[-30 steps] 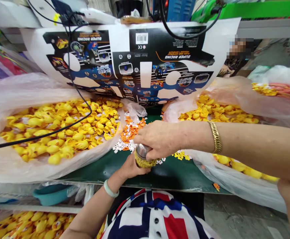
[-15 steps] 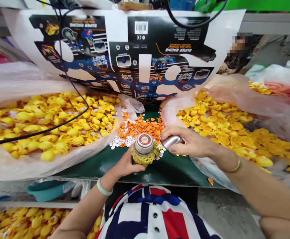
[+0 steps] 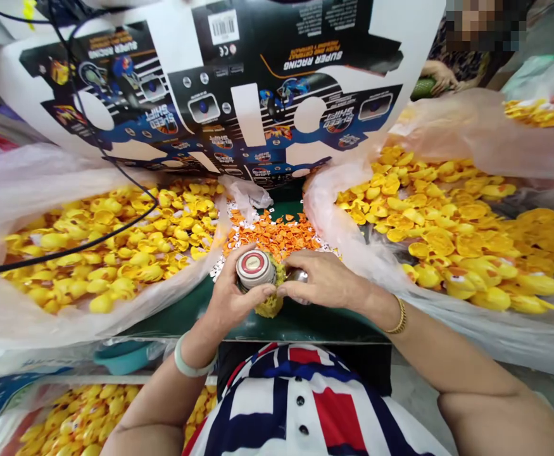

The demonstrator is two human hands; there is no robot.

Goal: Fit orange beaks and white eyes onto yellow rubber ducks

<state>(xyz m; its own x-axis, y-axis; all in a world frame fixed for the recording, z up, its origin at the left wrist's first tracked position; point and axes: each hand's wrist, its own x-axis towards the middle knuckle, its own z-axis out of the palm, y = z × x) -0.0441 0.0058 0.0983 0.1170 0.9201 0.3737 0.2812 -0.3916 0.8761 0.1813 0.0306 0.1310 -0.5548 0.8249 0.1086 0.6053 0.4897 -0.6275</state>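
Nearest, below the frame's centre, the front of a person's navy, red and white shirt (image 3: 295, 405) with small black buttons shows, a pale bangle (image 3: 186, 362) sits on the left wrist, and a gold bracelet (image 3: 399, 316) sits on the right wrist. The two hands are close together at lower centre. The left hand (image 3: 232, 285) is clamped around a metal canister (image 3: 256, 267) with a red-ringed lid, held upright or nearly so. A yellow knitted sleeve (image 3: 271, 305) wraps its lower part. The right hand (image 3: 327, 280) reaches in from the right, its fingers curled over a silver metal piece (image 3: 298, 276), mostly hidden, just beside the canister.

Under the hands lies the dark green counter (image 3: 277, 328), with a heap of orange plastic bits (image 3: 271, 234) and small white pieces (image 3: 220, 266) just beyond them. Yellow rubber ducks (image 3: 115, 244) fill a plastic bag (image 3: 20, 190) at the left, and more yellow rubber ducks (image 3: 447, 247) spill across another plastic bag (image 3: 352, 221) at the right. A black cable (image 3: 68, 250) crosses the left pile. Farther up, a die-cut "Super Racing" printed card sheet (image 3: 239, 107) stands upside down, and at the upper right a co-worker's hand (image 3: 440, 76) rests on a green object (image 3: 423, 88).
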